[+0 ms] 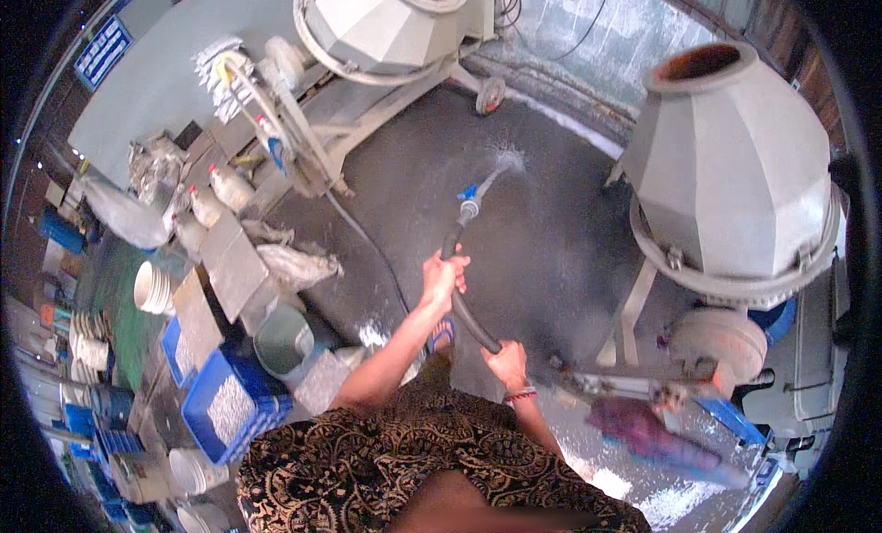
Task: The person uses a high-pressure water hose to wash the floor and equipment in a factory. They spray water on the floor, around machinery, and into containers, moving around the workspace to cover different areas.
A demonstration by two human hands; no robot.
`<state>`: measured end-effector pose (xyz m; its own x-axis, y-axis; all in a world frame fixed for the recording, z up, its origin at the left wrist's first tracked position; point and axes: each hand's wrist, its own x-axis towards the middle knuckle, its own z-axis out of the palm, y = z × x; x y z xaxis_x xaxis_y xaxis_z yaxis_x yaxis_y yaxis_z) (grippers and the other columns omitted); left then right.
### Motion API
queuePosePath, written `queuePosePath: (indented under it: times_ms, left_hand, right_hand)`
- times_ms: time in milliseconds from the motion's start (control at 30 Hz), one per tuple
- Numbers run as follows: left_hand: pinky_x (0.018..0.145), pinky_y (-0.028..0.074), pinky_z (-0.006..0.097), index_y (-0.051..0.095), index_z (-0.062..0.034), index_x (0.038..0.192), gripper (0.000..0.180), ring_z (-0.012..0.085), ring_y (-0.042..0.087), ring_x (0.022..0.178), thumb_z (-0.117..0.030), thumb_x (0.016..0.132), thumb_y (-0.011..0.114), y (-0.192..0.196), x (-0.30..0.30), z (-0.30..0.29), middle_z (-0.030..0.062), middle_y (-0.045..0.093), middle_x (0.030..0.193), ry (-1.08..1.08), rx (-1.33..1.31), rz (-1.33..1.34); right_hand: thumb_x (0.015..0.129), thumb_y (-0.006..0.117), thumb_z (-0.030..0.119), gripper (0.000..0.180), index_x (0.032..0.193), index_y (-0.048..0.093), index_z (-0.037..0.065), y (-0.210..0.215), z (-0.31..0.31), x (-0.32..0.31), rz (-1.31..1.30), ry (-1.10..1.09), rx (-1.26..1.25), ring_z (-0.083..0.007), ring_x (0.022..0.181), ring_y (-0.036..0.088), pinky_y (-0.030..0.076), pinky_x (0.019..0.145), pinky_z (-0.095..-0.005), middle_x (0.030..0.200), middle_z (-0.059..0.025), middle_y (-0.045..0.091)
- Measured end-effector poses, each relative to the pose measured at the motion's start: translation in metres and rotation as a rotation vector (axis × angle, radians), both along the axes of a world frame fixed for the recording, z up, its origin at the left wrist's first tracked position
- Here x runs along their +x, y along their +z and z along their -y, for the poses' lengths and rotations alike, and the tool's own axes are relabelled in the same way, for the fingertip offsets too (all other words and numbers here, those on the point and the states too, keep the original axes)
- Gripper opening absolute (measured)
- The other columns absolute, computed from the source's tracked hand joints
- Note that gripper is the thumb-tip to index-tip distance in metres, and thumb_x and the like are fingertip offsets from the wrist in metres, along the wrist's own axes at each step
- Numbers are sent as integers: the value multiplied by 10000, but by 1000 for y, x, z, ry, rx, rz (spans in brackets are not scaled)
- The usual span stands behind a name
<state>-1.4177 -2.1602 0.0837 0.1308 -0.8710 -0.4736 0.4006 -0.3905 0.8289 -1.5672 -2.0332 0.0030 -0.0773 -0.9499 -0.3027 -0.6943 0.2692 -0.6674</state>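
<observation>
A dark hose (475, 323) runs between my two hands. My left hand (442, 277) is wrapped round it near its front end, and my right hand (507, 365), with a red band at the wrist, grips it farther back. Ahead of my left hand the hose ends in a grey nozzle fitting (469, 209) with a blue valve handle (468, 193). A stream of water (501, 168) leaves the nozzle and splashes on the wet dark floor (413, 156). My sandalled foot (442, 332) shows just below my left hand.
Grey mixer drums stand at the upper middle (386, 28) and right (735, 165). At left are a blue crate (230, 409) of white pieces, a green bucket (283, 342) and white jugs (230, 188). A thin cable (372, 243) crosses the floor; purple cloth (643, 432) lies lower right.
</observation>
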Motion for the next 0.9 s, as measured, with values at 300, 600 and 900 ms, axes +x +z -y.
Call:
queuePosePath:
  times_ms: [300,600,900]
  left_hand:
    - [358,359,265,415,14,1187,483,88,388,396,-48,749,608,34,-7,230,-17,396,545,-107,-150,-102]
    - [418,367,276,406,-57,1172,465,90,385,443,-92,763,623,29,-31,425,-20,389,584,-7,-231,-156]
    - [396,399,297,376,-29,1139,427,116,411,421,-69,779,603,32,-81,649,6,406,577,37,-206,-130]
  right_hand:
    - [646,674,399,394,744,665,17,20,225,-2,-138,-77,-56,-379,723,615,501,681,-432,737,-221,626]
    - [643,623,277,235,670,633,44,25,453,-53,-122,-22,-195,-389,704,595,488,658,-439,680,-198,604]
    - [637,634,317,276,753,670,69,31,681,-110,-87,85,-139,-362,734,611,500,693,-427,734,-175,637]
